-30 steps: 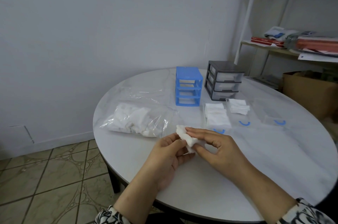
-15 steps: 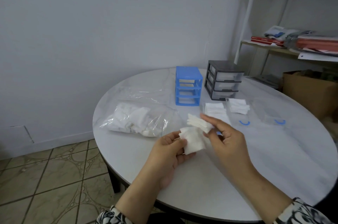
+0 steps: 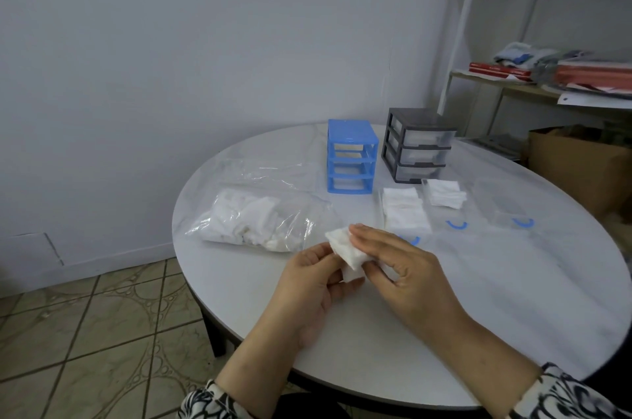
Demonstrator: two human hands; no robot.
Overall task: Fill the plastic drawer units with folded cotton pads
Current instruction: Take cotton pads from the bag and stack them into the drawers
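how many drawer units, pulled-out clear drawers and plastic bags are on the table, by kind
blue plastic drawer unit frame: 1
dark grey plastic drawer unit: 1
clear drawers with blue handles lying out on the round white table: 3
clear plastic bag of white cotton pads: 1
total: 6

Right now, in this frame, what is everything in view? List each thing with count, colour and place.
Round white table: one, centre.
Blue plastic drawer frame: one, drawers out, table's far side.
Dark grey plastic drawer unit: one, three clear drawers in, right of blue frame.
Clear plastic drawers with blue handles: three on table; two hold white folded cotton pads.
Clear bag of white pads: one, table's left.
Brown cardboard box: one, far right.
White shelf rack: one, holds red books and papers.
White cotton pad: one, held between both hands.
Left hand, right hand: fingers on pad.
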